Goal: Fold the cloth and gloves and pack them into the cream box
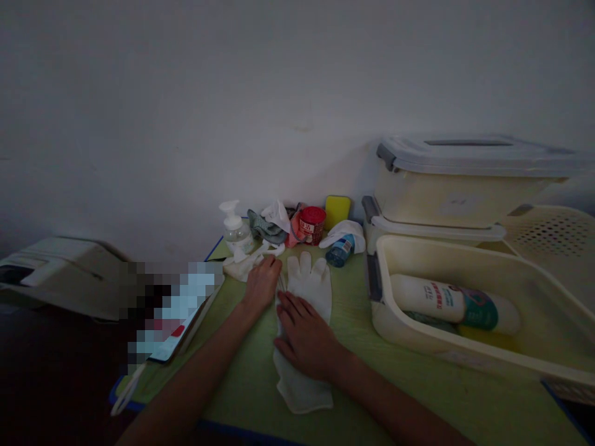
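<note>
A white glove [316, 291] lies flat on the green tabletop, fingers pointing toward the wall and cuff toward me. My right hand [307, 337] rests palm down across its middle, with the fingers stretched out and pointing to the left. At the glove's left edge, near its finger end, my left hand [263, 284] has its fingers curled together, apparently pinching a thin part of the glove. The fingertips of that hand are partly hidden. Just beyond it lies a crumpled white cloth item [242, 265] with a strap.
Along the wall stand a pump bottle [237, 232], crumpled cloths [272, 223], a red jar [312, 226], a yellow block [337, 210] and a blue bottle [341, 249]. Right, an open cream bin [383, 322] holds a white bottle [432, 297]. A phone [186, 322] lies left.
</note>
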`<act>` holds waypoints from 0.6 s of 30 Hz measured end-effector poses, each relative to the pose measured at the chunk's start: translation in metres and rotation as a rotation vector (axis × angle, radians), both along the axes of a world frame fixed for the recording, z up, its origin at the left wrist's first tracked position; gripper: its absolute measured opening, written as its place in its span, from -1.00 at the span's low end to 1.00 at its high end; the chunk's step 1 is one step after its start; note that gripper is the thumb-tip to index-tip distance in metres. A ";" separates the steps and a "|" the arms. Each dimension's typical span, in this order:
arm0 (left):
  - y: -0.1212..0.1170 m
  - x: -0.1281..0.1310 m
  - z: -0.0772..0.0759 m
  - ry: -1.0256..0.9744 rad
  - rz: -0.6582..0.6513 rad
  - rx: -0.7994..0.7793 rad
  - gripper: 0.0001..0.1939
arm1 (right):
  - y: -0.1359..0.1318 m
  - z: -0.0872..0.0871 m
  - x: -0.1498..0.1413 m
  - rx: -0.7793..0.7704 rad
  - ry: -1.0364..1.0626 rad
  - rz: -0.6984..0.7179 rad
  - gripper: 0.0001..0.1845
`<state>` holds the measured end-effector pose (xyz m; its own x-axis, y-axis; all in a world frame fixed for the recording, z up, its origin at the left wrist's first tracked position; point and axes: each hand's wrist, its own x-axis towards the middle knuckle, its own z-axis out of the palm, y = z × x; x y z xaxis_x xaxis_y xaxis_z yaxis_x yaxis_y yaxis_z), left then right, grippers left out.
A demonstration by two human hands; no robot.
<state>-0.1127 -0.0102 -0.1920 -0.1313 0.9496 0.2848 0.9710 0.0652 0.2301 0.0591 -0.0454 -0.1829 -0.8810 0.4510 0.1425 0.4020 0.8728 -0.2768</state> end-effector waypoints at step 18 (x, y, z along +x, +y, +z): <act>-0.018 -0.001 0.001 -0.136 -0.066 0.131 -0.80 | 0.001 -0.003 0.000 -0.009 0.026 0.006 -0.46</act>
